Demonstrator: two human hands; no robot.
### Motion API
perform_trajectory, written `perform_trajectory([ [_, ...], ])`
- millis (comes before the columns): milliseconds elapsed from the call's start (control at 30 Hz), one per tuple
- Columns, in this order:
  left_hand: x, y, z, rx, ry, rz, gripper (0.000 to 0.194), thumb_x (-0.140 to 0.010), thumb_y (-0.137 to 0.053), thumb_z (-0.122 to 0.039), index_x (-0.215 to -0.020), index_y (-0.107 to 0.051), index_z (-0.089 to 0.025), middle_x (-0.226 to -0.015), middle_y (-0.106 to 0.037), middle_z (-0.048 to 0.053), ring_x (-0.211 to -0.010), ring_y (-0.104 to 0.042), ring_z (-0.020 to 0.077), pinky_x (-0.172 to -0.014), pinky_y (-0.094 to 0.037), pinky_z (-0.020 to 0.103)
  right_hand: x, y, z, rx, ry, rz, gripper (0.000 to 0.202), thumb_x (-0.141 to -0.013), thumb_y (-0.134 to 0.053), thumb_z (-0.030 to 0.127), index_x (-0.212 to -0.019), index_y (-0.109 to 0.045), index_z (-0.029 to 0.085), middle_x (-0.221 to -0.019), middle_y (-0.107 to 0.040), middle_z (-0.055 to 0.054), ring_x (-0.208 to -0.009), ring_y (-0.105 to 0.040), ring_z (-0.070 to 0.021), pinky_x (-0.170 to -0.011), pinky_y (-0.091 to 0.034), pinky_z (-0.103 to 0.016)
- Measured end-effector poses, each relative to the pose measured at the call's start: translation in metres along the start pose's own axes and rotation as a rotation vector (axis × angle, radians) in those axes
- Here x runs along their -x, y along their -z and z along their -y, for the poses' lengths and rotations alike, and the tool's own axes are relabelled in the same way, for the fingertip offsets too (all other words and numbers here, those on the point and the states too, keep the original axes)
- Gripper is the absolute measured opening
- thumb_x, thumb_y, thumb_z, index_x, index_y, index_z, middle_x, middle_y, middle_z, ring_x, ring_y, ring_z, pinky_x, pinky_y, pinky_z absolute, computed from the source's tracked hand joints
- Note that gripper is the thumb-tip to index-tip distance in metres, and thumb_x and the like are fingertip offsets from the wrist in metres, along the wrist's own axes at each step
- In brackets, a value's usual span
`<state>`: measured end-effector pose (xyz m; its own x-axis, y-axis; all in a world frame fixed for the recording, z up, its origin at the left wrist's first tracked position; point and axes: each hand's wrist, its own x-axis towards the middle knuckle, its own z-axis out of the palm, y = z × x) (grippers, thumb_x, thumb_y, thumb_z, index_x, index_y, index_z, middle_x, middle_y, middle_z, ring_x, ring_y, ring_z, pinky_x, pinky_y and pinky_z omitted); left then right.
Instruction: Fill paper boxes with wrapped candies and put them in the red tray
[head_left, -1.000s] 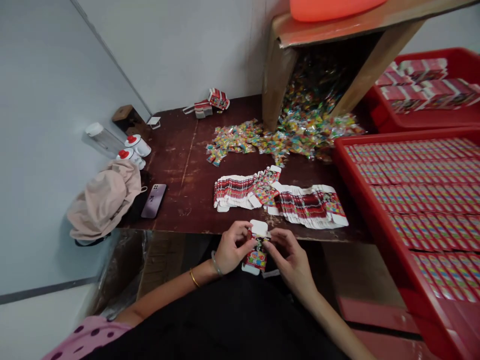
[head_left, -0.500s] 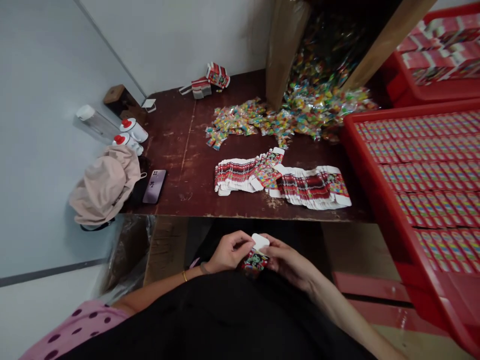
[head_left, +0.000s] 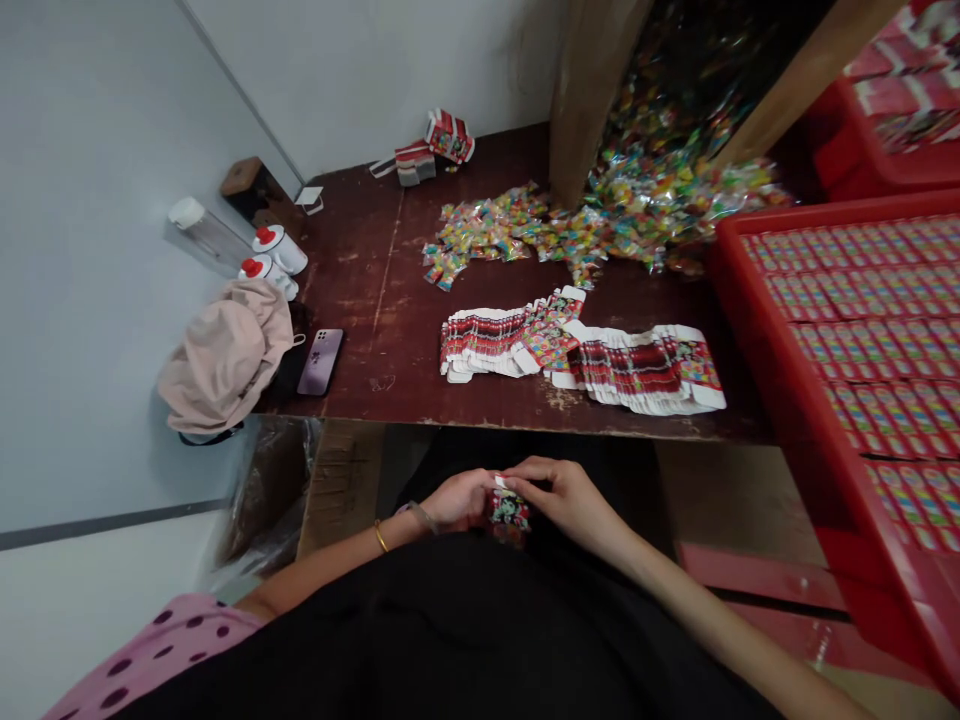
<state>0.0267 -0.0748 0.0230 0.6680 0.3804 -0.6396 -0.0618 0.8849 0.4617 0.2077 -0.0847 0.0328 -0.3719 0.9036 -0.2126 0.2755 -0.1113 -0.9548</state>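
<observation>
A small printed candy box, red with a cartoon figure, is held upright in front of my black apron, below the table's front edge. My left hand grips its left side with curled fingers. At its top, my right hand pinches the end, its fingers over a bit of white flap. Beyond on the table lie two overlapping rows of flat, unfolded boxes, the left row and the right row. Small wrapped candies are heaped behind them.
A red tray packed with rows of finished boxes stands at right, another red tray behind it. A phone, a beige cloth bag, bottles and a wooden block sit at left. A candy-filled carton stands at the back.
The box's white top flap, upright before, is now mostly folded down under my fingers. My right hand has moved over the top of the box. The view has shifted slightly.
</observation>
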Motion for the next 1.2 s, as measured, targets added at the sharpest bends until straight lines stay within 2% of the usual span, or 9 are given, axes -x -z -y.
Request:
perform_trajectory([
  [167, 0.002, 0.011, 0.005, -0.173, -0.091, -0.012, 0.043, -0.058, -0.071, -0.015, -0.101, -0.064, -0.016, -0.078, -0.062, -0.001, -0.066, -0.055, 0.0100, -0.066, -0.041, 0.023, 0.008, 0.007, -0.001, 0.132, 0.193, 0.089, 0.027, -0.092, -0.049, 0.034, -0.106, -0.071, 0.028, -0.099, -0.068, -0.006, -0.091, -0.062, -0.0194, -0.082, -0.049, -0.034],
  [300, 0.003, 0.007, 0.006, -0.172, -0.135, -0.016, 0.046, -0.063, -0.072, -0.019, -0.108, -0.064, -0.015, -0.085, -0.065, 0.003, -0.068, -0.057, 0.0097, -0.065, -0.041, 0.021, 0.015, -0.005, -0.015, 0.181, 0.262, 0.023, 0.028, -0.086, -0.056, 0.032, -0.111, -0.068, 0.030, -0.117, -0.061, -0.008, -0.107, -0.056, -0.0233, -0.092, -0.046, -0.040],
  [400, 0.000, -0.004, -0.007, -0.050, -0.344, -0.088, 0.052, -0.065, -0.074, -0.022, -0.114, -0.060, -0.019, -0.105, -0.065, 0.008, -0.087, -0.062, 0.0167, -0.076, -0.046, 0.028, 0.013, -0.023, -0.023, -0.058, 0.151, -0.197, 0.047, -0.083, -0.060, 0.038, -0.128, -0.054, 0.029, -0.133, -0.051, -0.009, -0.111, -0.056, -0.0238, -0.091, -0.049, -0.040],
  [500, -0.005, -0.010, -0.036, 0.005, -0.618, -0.223, 0.045, -0.069, -0.073, -0.023, -0.111, -0.058, -0.020, -0.107, -0.064, 0.008, -0.095, -0.061, 0.0184, -0.083, -0.047, 0.031, 0.005, -0.021, -0.017, -0.310, 0.035, -0.239, 0.049, -0.084, -0.059, 0.044, -0.128, -0.050, 0.025, -0.117, -0.063, -0.010, -0.096, -0.064, -0.0226, -0.080, -0.054, -0.036],
  [600, -0.005, -0.002, -0.066, -0.198, -0.708, -0.263, 0.045, -0.066, -0.076, -0.019, -0.106, -0.056, -0.019, -0.087, -0.064, 0.000, -0.077, -0.061, 0.0112, -0.073, -0.047, 0.023, -0.009, 0.011, 0.000, -0.220, 0.043, -0.243, 0.031, -0.086, -0.057, 0.043, -0.109, -0.062, 0.023, -0.103, -0.069, -0.007, -0.095, -0.065, -0.0230, -0.084, -0.052, -0.034],
  [733, -0.006, 0.012, -0.077, -0.473, -0.372, -0.009, 0.050, -0.060, -0.080, -0.026, -0.103, -0.057, -0.017, -0.079, -0.062, -0.002, -0.056, -0.057, 0.0089, -0.056, -0.046, 0.023, -0.064, 0.087, 0.018, 0.159, 0.195, -0.137, 0.029, -0.092, -0.046, 0.042, -0.104, -0.066, 0.024, -0.105, -0.070, -0.004, -0.098, -0.064, -0.0221, -0.088, -0.050, -0.033],
  [867, -0.014, 0.005, -0.062, -0.320, -0.250, 0.125, 0.045, -0.062, -0.079, -0.033, -0.094, -0.054, -0.015, -0.080, -0.067, 0.005, -0.059, -0.064, 0.0152, -0.058, -0.049, 0.027, -0.152, 0.157, 0.007, 0.699, 0.173, -0.393, 0.034, -0.092, -0.040, 0.033, -0.111, -0.064, 0.018, -0.116, -0.066, -0.011, -0.111, -0.056, -0.0265, -0.098, -0.041, -0.043],
  [1000, -0.013, 0.004, -0.057, -0.166, -0.299, 0.148, 0.051, -0.066, -0.074, -0.031, -0.110, -0.053, -0.016, -0.095, -0.067, 0.010, -0.068, -0.068, 0.0184, -0.060, -0.050, 0.027, -0.192, 0.168, -0.016, 0.816, 0.135, -0.428, 0.033, -0.089, -0.045, 0.030, -0.111, -0.064, 0.014, -0.123, -0.061, -0.018, -0.118, -0.048, -0.0328, -0.095, -0.039, -0.049],
  [1200, -0.007, 0.037, -0.068, -0.133, -0.415, -0.175, 0.045, -0.064, -0.075, -0.031, -0.103, -0.057, -0.017, -0.095, -0.067, 0.008, -0.066, -0.066, 0.0154, -0.057, -0.053, 0.026, -0.193, 0.170, -0.026, 0.846, 0.120, -0.463, 0.029, -0.088, -0.046, 0.023, -0.109, -0.066, 0.022, -0.116, -0.064, -0.011, -0.110, -0.053, -0.0269, -0.093, -0.040, -0.038],
])
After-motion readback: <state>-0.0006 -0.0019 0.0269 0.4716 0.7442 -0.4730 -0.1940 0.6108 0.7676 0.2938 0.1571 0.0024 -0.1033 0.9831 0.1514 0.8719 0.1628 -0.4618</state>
